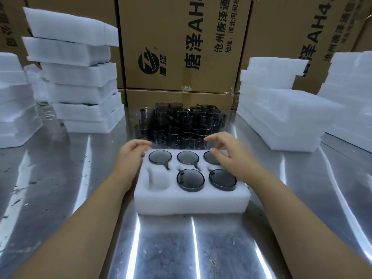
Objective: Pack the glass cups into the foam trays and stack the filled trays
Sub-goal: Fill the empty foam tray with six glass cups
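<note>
foam tray (191, 202), one pocket (157, 183) open, left hand (130, 156) at its edge, right hand (231, 153) above, fingers (217, 137) slack, empty

A white foam tray (191, 202) lies flat at centre, five of its six wells holding dark smoky glass cups (190, 180) upright, rims up; the 7 o'clock well (158, 183) is bare. Loose cups (181, 121) cluster at 12 o'clock. Tray stacks stand at 10 o'clock (80, 77) and 2 o'clock (281, 109).
</note>
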